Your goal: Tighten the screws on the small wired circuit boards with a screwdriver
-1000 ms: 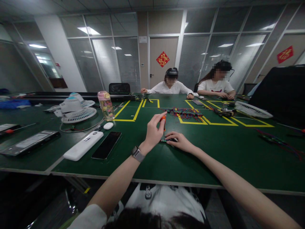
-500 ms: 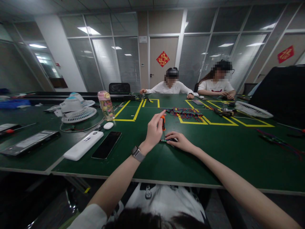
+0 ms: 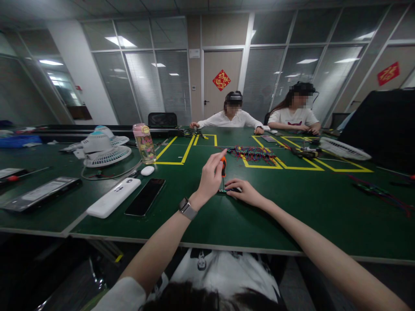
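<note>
Orange screwdriver [image 3: 223,160] in left hand [image 3: 210,176]

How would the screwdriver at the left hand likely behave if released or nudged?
Without the left hand, the screwdriver would probably tip: its thick handle sits above a thin, upright shaft. That shaft looks straight and metallic, so it should stay stiff. Being small beside the hand, it is probably light.

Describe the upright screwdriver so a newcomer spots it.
Over the green table, find the left hand. It holds an upright screwdriver, shaft pointing down at a small board. Its orange-and-black handle sets it apart from the red-handled screwdriver lying far left.
</note>
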A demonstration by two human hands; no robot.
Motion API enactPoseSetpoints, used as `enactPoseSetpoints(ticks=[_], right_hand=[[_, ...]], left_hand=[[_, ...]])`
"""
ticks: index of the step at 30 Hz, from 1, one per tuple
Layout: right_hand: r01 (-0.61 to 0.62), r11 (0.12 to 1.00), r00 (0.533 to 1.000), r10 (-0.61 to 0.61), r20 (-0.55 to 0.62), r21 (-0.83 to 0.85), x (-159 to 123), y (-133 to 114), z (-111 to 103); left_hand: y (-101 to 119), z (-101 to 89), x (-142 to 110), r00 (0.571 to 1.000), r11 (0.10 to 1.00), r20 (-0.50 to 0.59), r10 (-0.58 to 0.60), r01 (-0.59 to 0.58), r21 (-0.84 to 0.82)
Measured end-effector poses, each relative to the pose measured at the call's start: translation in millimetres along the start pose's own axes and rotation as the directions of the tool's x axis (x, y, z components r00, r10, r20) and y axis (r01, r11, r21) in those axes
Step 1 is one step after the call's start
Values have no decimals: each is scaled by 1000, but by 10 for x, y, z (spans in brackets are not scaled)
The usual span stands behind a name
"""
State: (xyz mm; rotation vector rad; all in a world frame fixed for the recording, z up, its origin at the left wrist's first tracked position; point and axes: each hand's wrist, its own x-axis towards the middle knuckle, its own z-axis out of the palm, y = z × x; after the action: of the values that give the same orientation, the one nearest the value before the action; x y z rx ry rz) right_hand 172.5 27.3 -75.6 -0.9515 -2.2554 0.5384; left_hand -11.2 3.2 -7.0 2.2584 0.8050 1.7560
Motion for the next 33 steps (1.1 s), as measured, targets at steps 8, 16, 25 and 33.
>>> enactPoseSetpoints(ticks=[8, 16, 25, 33], right_hand=[[-1, 1000, 1000, 1, 5, 0, 0, 3, -2], [8, 1000, 1000, -8, 2, 0, 0, 25, 4], [3, 1000, 1000, -2, 7, -3, 1, 14, -2], [9, 1000, 1000, -9, -1, 9, 0, 5, -1]], left_hand=[[38, 2, 5, 994, 997, -108, -17, 25, 76], [16, 2, -2, 998, 998, -58, -38, 41, 47], [51, -3, 3, 994, 998, -106, -2, 8, 63], [51, -14, 1, 996, 997, -78, -47, 51, 61]])
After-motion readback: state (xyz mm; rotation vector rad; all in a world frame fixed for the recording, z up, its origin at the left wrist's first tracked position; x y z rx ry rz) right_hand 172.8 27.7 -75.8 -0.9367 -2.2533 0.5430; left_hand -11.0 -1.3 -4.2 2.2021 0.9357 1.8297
